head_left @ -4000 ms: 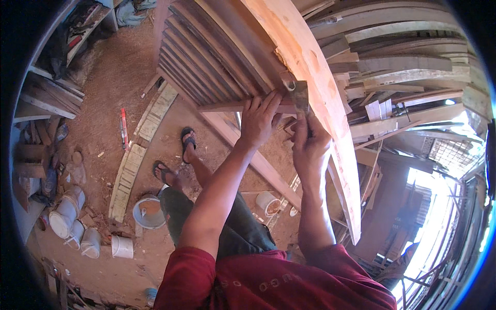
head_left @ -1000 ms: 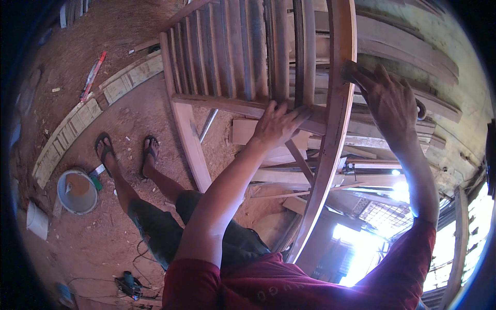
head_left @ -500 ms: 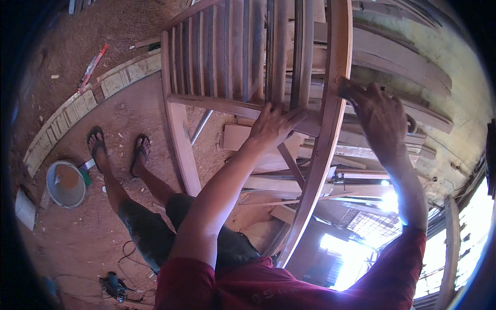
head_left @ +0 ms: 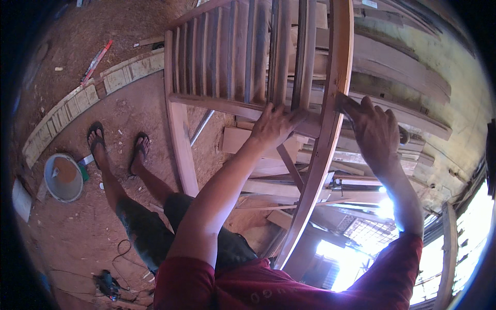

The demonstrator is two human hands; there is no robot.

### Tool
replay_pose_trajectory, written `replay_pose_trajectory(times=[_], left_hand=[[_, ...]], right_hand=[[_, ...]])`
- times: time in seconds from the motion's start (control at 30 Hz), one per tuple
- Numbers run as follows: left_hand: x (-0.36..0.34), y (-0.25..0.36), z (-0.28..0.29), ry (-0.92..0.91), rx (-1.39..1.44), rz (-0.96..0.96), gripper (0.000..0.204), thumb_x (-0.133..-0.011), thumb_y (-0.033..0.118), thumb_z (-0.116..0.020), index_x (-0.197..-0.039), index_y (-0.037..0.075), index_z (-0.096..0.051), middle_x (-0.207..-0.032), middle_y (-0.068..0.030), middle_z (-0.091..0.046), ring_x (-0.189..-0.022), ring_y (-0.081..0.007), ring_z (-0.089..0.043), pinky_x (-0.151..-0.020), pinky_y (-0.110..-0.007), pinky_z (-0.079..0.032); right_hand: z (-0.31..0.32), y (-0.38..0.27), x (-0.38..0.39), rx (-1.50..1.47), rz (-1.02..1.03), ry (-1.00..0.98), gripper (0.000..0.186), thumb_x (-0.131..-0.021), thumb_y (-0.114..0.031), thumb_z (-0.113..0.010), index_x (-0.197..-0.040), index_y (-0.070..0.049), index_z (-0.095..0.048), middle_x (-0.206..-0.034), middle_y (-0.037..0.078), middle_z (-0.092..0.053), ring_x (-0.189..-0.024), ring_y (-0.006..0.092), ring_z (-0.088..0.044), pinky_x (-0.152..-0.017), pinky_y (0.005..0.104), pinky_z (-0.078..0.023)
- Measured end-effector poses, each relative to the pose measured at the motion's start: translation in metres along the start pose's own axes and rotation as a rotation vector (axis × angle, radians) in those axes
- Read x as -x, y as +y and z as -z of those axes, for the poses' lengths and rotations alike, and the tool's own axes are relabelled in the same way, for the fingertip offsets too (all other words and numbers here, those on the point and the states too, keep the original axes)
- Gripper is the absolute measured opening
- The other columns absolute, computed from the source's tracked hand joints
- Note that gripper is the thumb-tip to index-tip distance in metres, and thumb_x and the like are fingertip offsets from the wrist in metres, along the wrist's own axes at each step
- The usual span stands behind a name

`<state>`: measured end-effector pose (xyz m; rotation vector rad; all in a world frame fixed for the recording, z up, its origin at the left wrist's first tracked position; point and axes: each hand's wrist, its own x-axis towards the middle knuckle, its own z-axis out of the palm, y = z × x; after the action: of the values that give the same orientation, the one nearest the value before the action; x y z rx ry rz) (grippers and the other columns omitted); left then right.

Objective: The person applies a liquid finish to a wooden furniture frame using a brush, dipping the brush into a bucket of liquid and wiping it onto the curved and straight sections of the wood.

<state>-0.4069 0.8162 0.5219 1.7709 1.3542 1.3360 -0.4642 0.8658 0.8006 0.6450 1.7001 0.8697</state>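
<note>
A slatted wooden frame (head_left: 219,106) stands before me, with a long post (head_left: 330,116) along its right side. My left hand (head_left: 274,125) is closed over the crossrail below the slats, close to where it meets that post. In my right hand (head_left: 376,129) is a small dark flat piece (head_left: 347,105), pinched with its end against the post's right edge. What the piece is made of does not show clearly, and my fingers cover part of it.
Stacked boards (head_left: 403,72) lie on the right beside a wall. A curved, light-coloured strip (head_left: 62,116) runs across the dirt floor at left, near a bucket (head_left: 64,178). A dark power tool (head_left: 107,285) with a cord lies at lower left. Bright openings glare at lower right.
My right hand has slid a short way down the post, nearer to me, with the dark piece. The left hand stays at the same spot on the crossrail.
</note>
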Motion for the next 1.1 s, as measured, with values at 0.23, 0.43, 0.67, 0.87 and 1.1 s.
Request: replay_pose_trajectory(times=[0.23, 0.43, 0.67, 0.87, 1.1], left_hand=[[-0.001, 0.000, 0.004, -0.070, 0.027, 0.003, 0.055, -0.093, 0.028, -0.062, -0.146, 0.028, -0.048, -0.149, 0.0051, -0.050, -0.122, -0.0263, -0.056, -0.107, -0.055, -0.039], [0.004, 0.000, -0.004, 0.054, 0.067, 0.002, 0.052, -0.091, 0.026, -0.063, -0.143, 0.028, -0.052, -0.145, 0.0081, -0.054, -0.116, -0.0248, -0.058, -0.104, -0.052, -0.041], [0.001, 0.000, -0.008, 0.106, -0.034, -0.005, 0.049, -0.091, 0.024, -0.062, -0.140, 0.029, -0.055, -0.141, 0.0120, -0.058, -0.107, -0.0178, -0.061, -0.103, -0.047, -0.041], [0.001, -0.002, -0.013, 0.171, -0.069, -0.027, 0.046, -0.094, 0.025, -0.058, -0.140, 0.030, -0.055, -0.139, 0.0123, -0.059, -0.102, -0.0155, -0.063, -0.102, -0.045, -0.038], [0.001, -0.006, -0.019, 0.163, -0.073, -0.075, 0.050, -0.095, 0.029, -0.057, -0.144, 0.030, -0.051, -0.144, 0.0096, -0.055, -0.110, -0.0171, -0.059, -0.100, -0.047, -0.037]], right_hand=[[0.005, 0.012, 0.013, -0.073, -0.078, 0.009, 0.039, -0.098, -0.020, -0.057, -0.135, -0.029, -0.059, -0.099, 0.010, -0.061, -0.084, 0.0255, -0.068, -0.073, 0.0433, -0.052], [0.008, 0.020, -0.039, -0.183, -0.098, 0.129, 0.048, -0.094, -0.004, -0.055, -0.141, -0.012, -0.049, -0.100, 0.021, -0.060, -0.079, 0.0385, -0.067, -0.064, 0.0486, -0.055], [0.006, -0.007, -0.063, 0.049, 0.069, 0.144, 0.008, -0.090, -0.010, -0.063, -0.085, -0.007, -0.069, -0.083, 0.014, -0.071, -0.077, 0.0255, -0.075, -0.061, 0.0350, -0.062], [0.001, -0.027, -0.042, 0.094, 0.127, 0.085, 0.010, -0.090, -0.012, -0.063, -0.083, -0.008, -0.069, -0.083, 0.012, -0.071, -0.077, 0.0226, -0.075, -0.059, 0.0321, -0.061], [-0.004, -0.050, -0.010, 0.015, 0.041, -0.101, 0.012, -0.088, -0.007, -0.063, -0.096, 0.000, -0.068, -0.077, 0.013, -0.069, -0.072, 0.0200, -0.073, -0.055, 0.0315, -0.059]])
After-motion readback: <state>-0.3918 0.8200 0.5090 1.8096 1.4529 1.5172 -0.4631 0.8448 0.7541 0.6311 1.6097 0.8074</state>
